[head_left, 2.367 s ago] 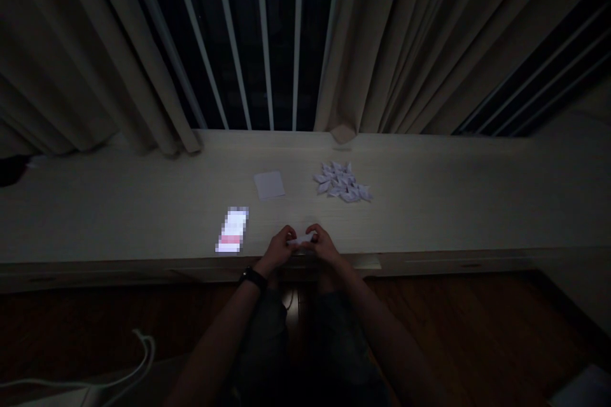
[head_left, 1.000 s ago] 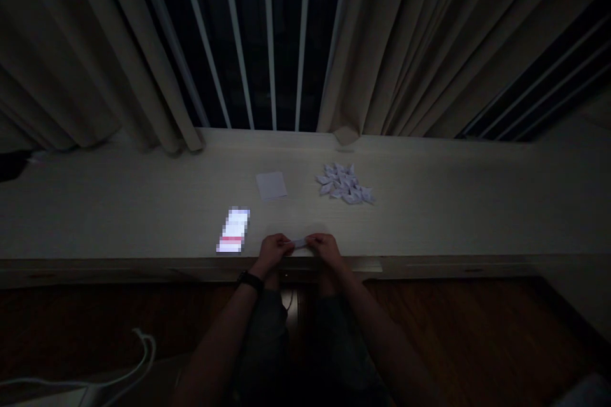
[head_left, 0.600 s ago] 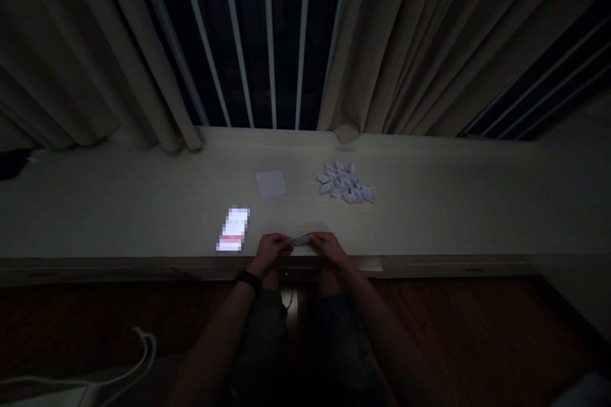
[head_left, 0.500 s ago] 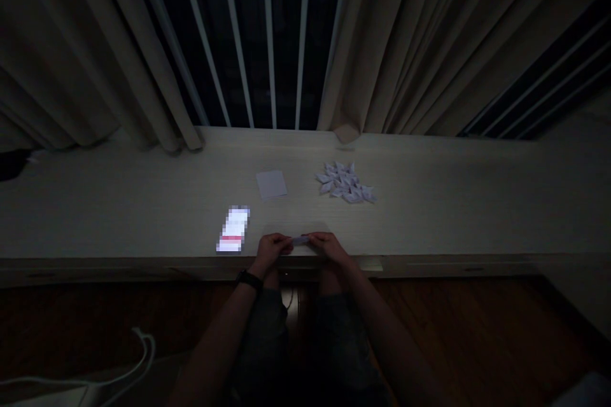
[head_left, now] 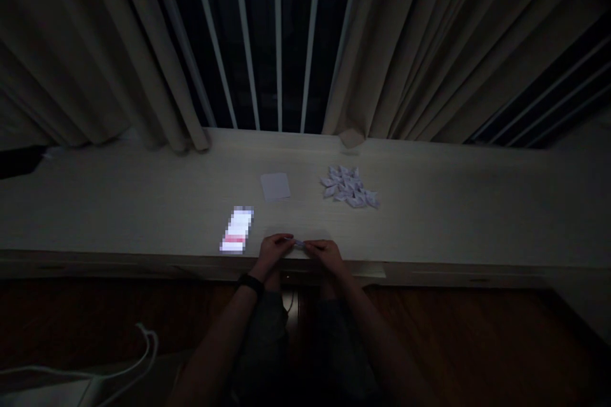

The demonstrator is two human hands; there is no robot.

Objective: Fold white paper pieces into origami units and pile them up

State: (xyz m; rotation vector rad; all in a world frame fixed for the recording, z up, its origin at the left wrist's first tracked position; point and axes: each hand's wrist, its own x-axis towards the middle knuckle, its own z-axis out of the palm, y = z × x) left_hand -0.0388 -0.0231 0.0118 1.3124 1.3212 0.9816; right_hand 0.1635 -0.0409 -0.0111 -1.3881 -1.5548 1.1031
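Between my two hands, at the front edge of the white counter (head_left: pixel 167 210), is a small folded piece of paper (head_left: pixel 299 243). My left hand (head_left: pixel 275 249), with a dark band on its wrist, pinches the left end of it. The right end is gripped by the fingertips of my right hand (head_left: pixel 326 253). Fingers cover much of the paper, so its exact shape is hard to make out. Beyond the hands lie a flat square of paper (head_left: pixel 275 187) and, to its right, a cluster of several small folded paper boats (head_left: pixel 350 187).
A lit phone (head_left: pixel 237 230), its screen blurred out, lies left of my hands. Behind the counter hang beige curtains (head_left: pixel 405 44) beside a barred dark window. A dark object (head_left: pixel 21 161) rests at the far left. A white cable (head_left: pixel 147 356) is at lower left.
The view has shifted and tilted slightly. My hands have drawn a little closer together, and less of the folded paper shows between them.
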